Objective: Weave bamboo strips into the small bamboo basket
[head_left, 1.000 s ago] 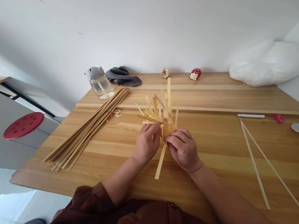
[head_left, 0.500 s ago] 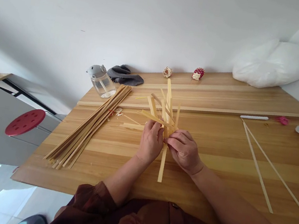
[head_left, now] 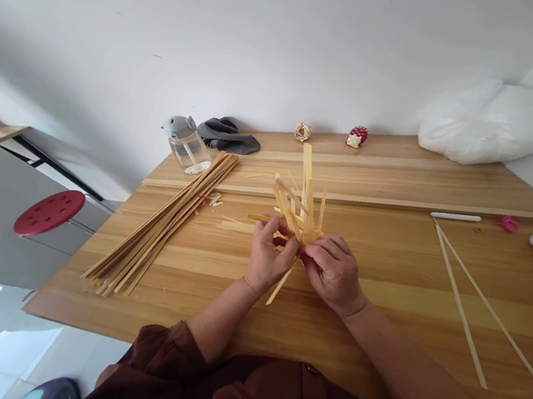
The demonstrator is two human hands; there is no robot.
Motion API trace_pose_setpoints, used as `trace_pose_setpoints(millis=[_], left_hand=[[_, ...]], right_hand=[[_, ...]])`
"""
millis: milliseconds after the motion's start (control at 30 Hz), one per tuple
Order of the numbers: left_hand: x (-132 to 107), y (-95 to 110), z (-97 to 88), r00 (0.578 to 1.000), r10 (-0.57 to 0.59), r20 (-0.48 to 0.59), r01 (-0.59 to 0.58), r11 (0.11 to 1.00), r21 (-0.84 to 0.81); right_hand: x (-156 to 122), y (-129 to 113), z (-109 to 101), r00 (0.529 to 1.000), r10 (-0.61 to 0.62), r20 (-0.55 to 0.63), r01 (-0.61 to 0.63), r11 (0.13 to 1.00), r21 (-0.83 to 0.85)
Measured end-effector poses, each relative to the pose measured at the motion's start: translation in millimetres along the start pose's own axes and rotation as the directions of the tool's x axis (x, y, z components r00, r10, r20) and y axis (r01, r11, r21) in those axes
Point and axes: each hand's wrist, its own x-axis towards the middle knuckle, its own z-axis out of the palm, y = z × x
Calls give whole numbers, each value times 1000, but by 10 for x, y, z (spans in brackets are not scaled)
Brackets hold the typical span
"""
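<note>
Both hands meet over the middle of a wooden table (head_left: 387,266), gripping a small woven piece of pale bamboo strips (head_left: 302,205) whose loose ends fan upward and away from me. My left hand (head_left: 268,256) pinches the piece from the left, fingers curled around the strips. My right hand (head_left: 333,271) pinches it from the right, fingers closed. One strip end (head_left: 279,288) pokes down between the two hands toward me.
A bundle of long bamboo strips (head_left: 161,223) lies at the left. Behind it stand a clear bottle (head_left: 187,143) and a grey cloth (head_left: 226,134). Two thin strips (head_left: 467,305) lie at the right. A white bag (head_left: 491,124), small woven ornaments (head_left: 357,136) and a red stool (head_left: 49,212) are around.
The woven piece has been turned and lifted slightly between the hands; the strip that hung straight down now slants to the lower left, and the fanned ends stand more upright.
</note>
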Motion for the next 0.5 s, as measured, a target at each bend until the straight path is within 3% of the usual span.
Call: trace_pose_setpoints(millis=[133,300,500], left_hand=[[4,13,-21,998,63,7,-63,997,52],[-11,-7,-15,997,6,80,2,995,-98],[11,-77,-29,984,39,172,-20,994,-109]], right_hand=[[7,-7,-11,1000,-7,30,7,1000,-18],[18,13,-38,999,-2,44,4,999,-49],[9,92,-67,995,89,36,-88,996,-9]])
